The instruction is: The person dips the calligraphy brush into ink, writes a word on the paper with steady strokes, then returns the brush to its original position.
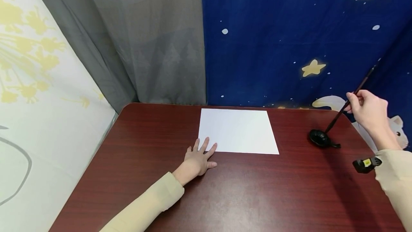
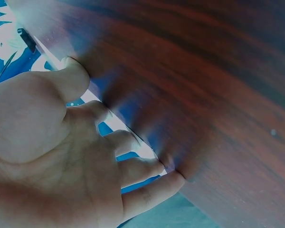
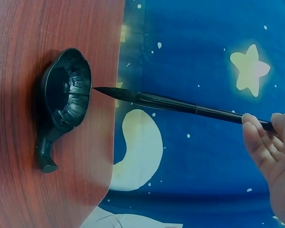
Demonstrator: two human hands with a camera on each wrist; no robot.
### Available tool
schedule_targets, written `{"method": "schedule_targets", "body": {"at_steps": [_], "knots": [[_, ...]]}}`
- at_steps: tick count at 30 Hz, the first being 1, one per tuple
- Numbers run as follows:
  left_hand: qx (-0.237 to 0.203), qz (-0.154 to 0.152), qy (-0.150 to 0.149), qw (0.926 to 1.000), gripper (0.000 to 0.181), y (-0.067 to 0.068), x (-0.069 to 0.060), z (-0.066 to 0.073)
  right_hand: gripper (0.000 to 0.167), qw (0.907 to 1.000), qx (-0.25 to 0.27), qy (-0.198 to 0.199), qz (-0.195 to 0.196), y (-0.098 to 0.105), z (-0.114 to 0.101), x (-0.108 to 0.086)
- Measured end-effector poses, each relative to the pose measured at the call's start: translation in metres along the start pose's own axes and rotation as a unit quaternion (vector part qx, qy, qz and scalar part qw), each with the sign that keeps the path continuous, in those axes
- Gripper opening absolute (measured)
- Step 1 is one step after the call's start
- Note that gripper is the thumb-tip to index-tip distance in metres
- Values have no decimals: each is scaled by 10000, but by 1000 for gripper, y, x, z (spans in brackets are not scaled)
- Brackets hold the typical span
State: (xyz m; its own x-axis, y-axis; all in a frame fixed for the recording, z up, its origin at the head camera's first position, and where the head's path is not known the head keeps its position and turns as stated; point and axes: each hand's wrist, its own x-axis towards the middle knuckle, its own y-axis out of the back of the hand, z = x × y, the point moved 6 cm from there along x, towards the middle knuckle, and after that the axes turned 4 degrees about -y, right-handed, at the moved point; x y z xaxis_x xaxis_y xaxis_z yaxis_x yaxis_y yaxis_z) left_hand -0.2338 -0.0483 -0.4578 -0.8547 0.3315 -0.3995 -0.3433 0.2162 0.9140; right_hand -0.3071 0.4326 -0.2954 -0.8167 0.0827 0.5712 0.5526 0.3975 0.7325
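A white sheet of paper (image 1: 238,130) lies near the table's back edge. My left hand (image 1: 197,162) rests with spread fingers at its lower left corner; the left wrist view shows the palm side of that hand (image 2: 80,147), fingertips down at the paper's edge (image 2: 116,122). At the right, my right hand (image 1: 370,112) pinches a dark brush (image 1: 338,115) by its handle. The brush (image 3: 171,103) has a black pointed tip, which in the right wrist view stands at the rim of a black leaf-like dish (image 3: 69,90); whether they touch I cannot tell.
The black dish (image 1: 320,138) stands on the dark red wooden table (image 1: 244,189), right of the paper. Behind the table hang a grey curtain (image 1: 167,46) and a blue curtain (image 1: 257,56) with stars. A pale patterned cloth (image 1: 38,128) slants along the left side.
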Motion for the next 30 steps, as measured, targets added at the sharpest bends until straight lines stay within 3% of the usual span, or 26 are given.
{"method": "schedule_targets", "body": {"at_steps": [16,30], "knots": [[18,-13,7,10000,68,-2,2,-1,29,9998,55,-211,-4,-5,4,-6],[-48,6,2,10000,68,-3,3,-1,28,9998,71,-103,-152,-14,6,-12]]}}
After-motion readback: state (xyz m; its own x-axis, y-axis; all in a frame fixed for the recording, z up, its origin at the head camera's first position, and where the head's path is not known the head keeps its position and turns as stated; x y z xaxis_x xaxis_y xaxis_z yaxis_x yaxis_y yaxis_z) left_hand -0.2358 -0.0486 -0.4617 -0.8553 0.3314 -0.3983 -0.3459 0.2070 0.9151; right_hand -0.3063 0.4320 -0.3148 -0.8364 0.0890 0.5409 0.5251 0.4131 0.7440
